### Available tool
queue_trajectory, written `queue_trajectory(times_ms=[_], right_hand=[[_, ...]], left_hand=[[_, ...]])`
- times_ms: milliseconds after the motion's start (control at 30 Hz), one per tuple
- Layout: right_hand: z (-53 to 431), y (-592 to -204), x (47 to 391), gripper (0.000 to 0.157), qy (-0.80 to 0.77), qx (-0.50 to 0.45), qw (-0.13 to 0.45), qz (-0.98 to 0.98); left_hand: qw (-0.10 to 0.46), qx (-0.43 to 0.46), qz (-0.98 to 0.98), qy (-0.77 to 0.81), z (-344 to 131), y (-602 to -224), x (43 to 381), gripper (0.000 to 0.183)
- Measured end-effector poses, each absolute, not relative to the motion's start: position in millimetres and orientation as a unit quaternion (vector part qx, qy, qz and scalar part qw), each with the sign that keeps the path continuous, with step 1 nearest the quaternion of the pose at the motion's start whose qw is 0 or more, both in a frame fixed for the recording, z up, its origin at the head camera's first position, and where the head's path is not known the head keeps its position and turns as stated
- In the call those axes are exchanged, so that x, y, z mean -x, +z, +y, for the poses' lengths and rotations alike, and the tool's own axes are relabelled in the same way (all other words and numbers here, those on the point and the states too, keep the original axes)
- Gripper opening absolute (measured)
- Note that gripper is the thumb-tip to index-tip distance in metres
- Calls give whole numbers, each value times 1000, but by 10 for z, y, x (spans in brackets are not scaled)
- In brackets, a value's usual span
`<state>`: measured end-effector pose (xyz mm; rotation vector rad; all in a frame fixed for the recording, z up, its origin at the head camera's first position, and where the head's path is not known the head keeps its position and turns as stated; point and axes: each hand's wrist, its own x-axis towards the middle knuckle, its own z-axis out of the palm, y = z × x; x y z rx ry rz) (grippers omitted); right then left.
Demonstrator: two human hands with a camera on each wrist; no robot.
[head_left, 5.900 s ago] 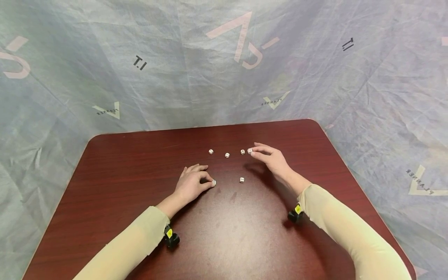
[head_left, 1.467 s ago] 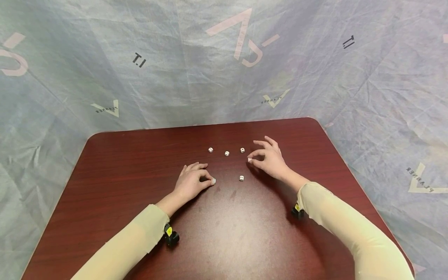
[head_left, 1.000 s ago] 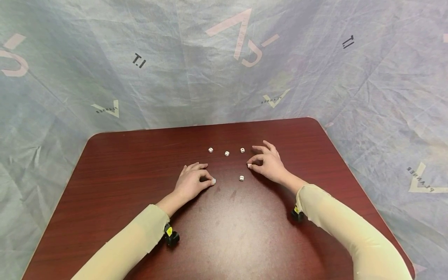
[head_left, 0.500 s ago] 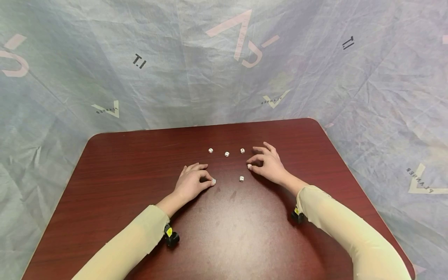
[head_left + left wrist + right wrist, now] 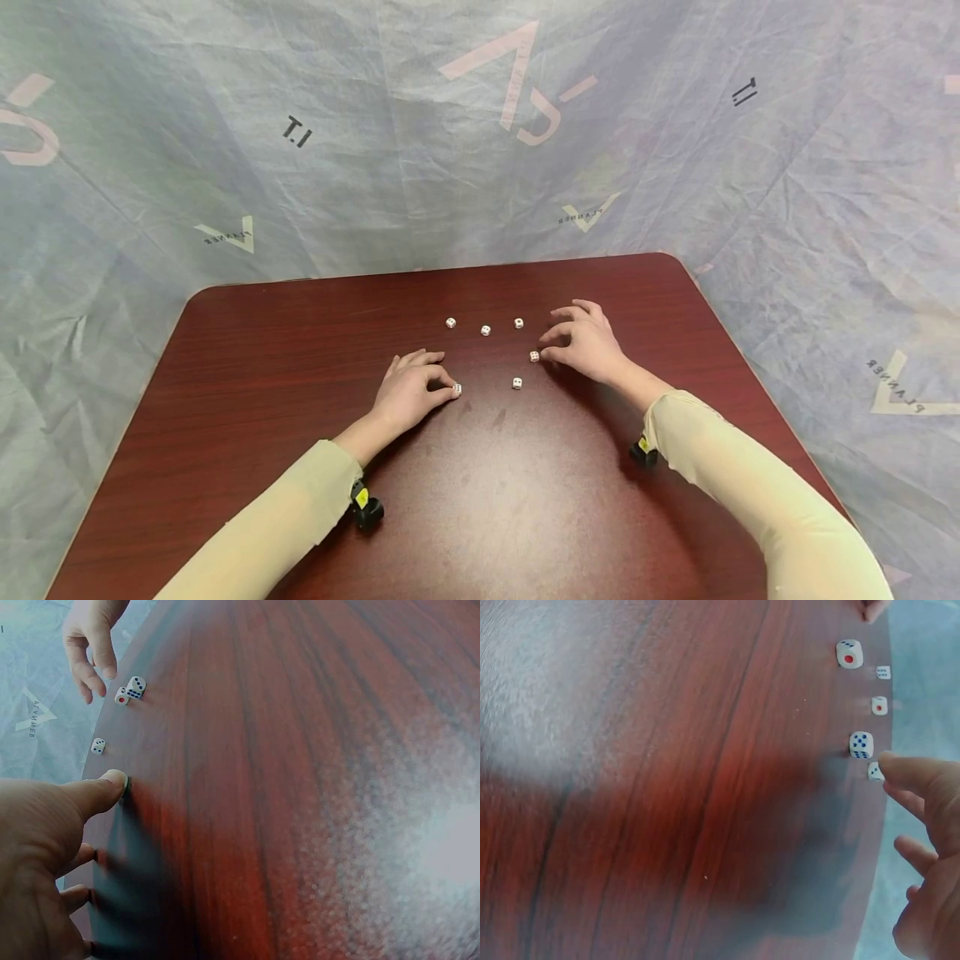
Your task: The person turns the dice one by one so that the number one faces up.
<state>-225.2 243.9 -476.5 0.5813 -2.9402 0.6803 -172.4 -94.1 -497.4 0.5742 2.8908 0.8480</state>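
Note:
My left hand (image 5: pixel 407 390) pinches a white die (image 5: pixel 457 389) between thumb and index finger, low at the table surface. In the left wrist view the thumb hides nearly all of that die. My right hand (image 5: pixel 588 343) is beside another white die (image 5: pixel 534 356), its thumb and index finger parted and nothing between them. In the right wrist view this die (image 5: pixel 861 745) shows blue pips, just off the thumb tip. Nearer me lies a die (image 5: pixel 517 383) between the hands. Farther back, three dice form a loose row: left (image 5: pixel 451 322), middle (image 5: pixel 485 330) and right (image 5: pixel 518 322).
The dark red wooden table (image 5: pixel 480 517) has rounded far corners and a bright glare patch toward the front. Grey printed fabric (image 5: pixel 420 167) hangs behind and along the sides. A black wrist camera (image 5: pixel 366 507) sits under the left sleeve, another (image 5: pixel 643 452) under the right.
My right hand brought its die from beside the back right die toward me, set it down and let go, then drew slightly right. My left hand has stayed on its die.

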Motion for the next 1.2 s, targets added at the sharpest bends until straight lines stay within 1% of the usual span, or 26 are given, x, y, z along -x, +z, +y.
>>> queue_trajectory(times_ms=[100,267,567,1200], right_hand=[[2408,-4776,2244,16,215,-189,27,-958],[2355,-4768,2239,16,209,-199,27,-957],[2321,-4796,2253,10,203,-206,26,-957],[2293,-4815,2244,7,190,-222,46,-955]], left_hand=[[36,-188,942,275,-940,-4981,1726,8],[35,-188,943,274,-939,-4983,1728,8],[34,-187,943,275,-944,-4982,1727,8],[30,-188,943,273,-938,-4979,1721,9]])
